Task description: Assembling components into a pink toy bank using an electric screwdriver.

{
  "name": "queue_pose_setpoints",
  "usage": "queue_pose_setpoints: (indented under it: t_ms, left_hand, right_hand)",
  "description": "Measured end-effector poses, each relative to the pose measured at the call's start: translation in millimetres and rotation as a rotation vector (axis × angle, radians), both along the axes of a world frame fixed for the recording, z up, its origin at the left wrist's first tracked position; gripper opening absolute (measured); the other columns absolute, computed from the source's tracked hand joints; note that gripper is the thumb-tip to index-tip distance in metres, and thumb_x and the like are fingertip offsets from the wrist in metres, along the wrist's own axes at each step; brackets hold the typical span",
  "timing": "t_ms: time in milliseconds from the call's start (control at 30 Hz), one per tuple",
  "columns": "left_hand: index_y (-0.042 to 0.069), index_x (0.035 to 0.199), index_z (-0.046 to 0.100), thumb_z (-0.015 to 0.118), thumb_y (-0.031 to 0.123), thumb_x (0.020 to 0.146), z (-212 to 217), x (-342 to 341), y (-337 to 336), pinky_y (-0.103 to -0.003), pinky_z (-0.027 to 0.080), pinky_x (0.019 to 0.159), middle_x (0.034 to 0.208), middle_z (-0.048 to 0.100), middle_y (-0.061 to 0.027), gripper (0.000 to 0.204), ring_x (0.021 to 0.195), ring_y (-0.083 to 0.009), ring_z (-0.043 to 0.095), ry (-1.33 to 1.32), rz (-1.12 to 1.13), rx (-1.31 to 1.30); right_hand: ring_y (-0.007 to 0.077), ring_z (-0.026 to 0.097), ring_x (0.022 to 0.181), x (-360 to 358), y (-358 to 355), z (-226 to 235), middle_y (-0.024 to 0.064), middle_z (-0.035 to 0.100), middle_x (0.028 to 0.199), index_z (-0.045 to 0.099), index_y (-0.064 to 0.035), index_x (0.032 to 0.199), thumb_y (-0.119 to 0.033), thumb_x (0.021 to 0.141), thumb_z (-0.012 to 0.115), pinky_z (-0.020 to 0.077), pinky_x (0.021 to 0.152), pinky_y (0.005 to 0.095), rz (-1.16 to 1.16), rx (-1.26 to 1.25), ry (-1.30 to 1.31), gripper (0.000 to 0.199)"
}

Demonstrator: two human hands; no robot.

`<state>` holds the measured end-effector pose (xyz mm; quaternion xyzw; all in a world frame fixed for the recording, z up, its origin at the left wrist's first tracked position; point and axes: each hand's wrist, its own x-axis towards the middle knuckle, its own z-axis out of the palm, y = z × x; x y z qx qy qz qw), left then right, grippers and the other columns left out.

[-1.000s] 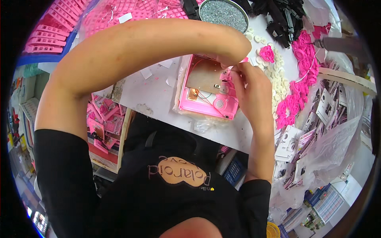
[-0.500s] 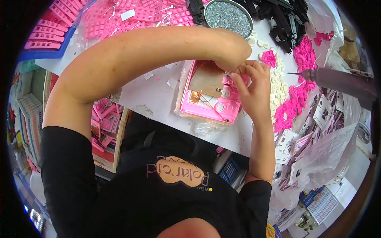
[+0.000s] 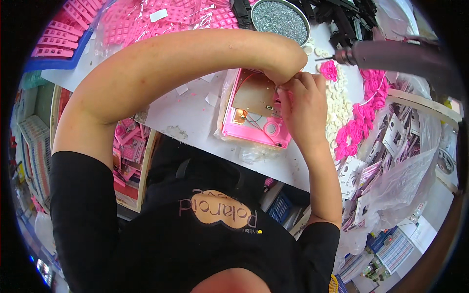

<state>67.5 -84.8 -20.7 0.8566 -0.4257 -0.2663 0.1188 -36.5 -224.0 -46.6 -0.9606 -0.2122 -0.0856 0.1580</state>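
Observation:
A pink plastic casing (image 3: pixel 254 140) lies open on the table on clear plastic wrap, with a brown circuit board (image 3: pixel 255 95), thin wires and a round part showing inside. My left forearm reaches across from the left, and my left hand (image 3: pixel 288 61) bends down over the casing's far right corner; its fingers are hidden. My right hand (image 3: pixel 307 110) is at the casing's right edge, thumb and fingers drawn together near the board. Whatever they pinch is too small or covered to make out. To the right, an electric screwdriver (image 3: pixel 376 54) hangs with its bit pointing left.
A round tin of screws (image 3: pixel 281 22) stands at the back beside black plastic parts (image 3: pixel 344 22). White round pieces (image 3: pixel 336 110) and pink loops (image 3: pixel 349 139) lie to the right. Bagged pink parts (image 3: pixel 161 29) and a blue tray (image 3: pixel 68 62) are at the back left.
The electric screwdriver has swung left and toward the back. My right hand has shifted slightly left over the casing, covering more of its right side. My left arm is nearly unmoved.

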Motion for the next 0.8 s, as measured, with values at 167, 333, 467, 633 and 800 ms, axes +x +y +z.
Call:
queue_pose_setpoints:
  t_ms: [167,333,467,633,800]
  left_hand:
    - [0.004,0.086,0.076,0.071,0.009,0.068,-9.6,-0.9,-1.7,-0.045,0.055,0.071,0.087,0.073,-0.0168,0.019,0.083,-0.0338,0.07,-0.049,0.026,0.019]
    - [0.006,0.088,0.076,0.07,0.007,0.069,-10.0,-0.9,-3.8,-0.044,0.055,0.071,0.086,0.073,-0.0154,0.02,0.084,-0.0325,0.07,-0.034,-0.021,0.029]
    - [0.006,0.088,0.076,0.07,0.007,0.071,-5.4,-1.9,-6.2,-0.044,0.055,0.071,0.085,0.073,-0.0151,0.019,0.084,-0.0319,0.07,-0.044,-0.032,0.058]
    - [0.006,0.087,0.076,0.07,0.008,0.072,-9.3,0.7,-5.7,-0.044,0.054,0.071,0.085,0.072,-0.0155,0.016,0.083,-0.032,0.07,-0.05,-0.061,0.05]
    - [0.005,0.084,0.075,0.069,0.009,0.073,-9.8,2.6,-3.6,-0.044,0.054,0.071,0.084,0.072,-0.0156,0.014,0.081,-0.033,0.07,-0.051,-0.109,0.025]
  right_hand:
    - [0.0323,0.057,0.098,-23.5,-11.1,-4.9,0.0088,0.065,0.108,0.071,-0.0057,0.1,-0.007,0.078,0.072,0.0502,0.085,0.0419,0.094,0.073,-0.007,0.022]
    - [0.0307,0.059,0.098,-25.1,-10.7,9.7,0.0074,0.066,0.108,0.072,-0.0063,0.102,-0.009,0.079,0.069,0.0552,0.078,0.0372,0.173,-0.11,0.015,0.023]
    - [0.0285,0.06,0.098,-23.2,-9.5,16.3,0.0069,0.066,0.106,0.071,-0.0055,0.103,-0.007,0.078,0.067,0.0556,0.077,0.0367,0.189,-0.187,0.084,0.026]
    - [0.0293,0.061,0.101,-22.5,-16.9,14.1,0.0093,0.067,0.11,0.07,-0.0045,0.11,-0.004,0.082,0.069,0.0532,0.082,0.0388,0.178,0.074,0.13,0.028]
    - [0.0305,0.06,0.099,-25.2,-17.0,0.4,0.0098,0.066,0.109,0.07,-0.0028,0.109,-0.003,0.079,0.069,0.0521,0.083,0.0395,0.107,0.096,0.049,0.031]
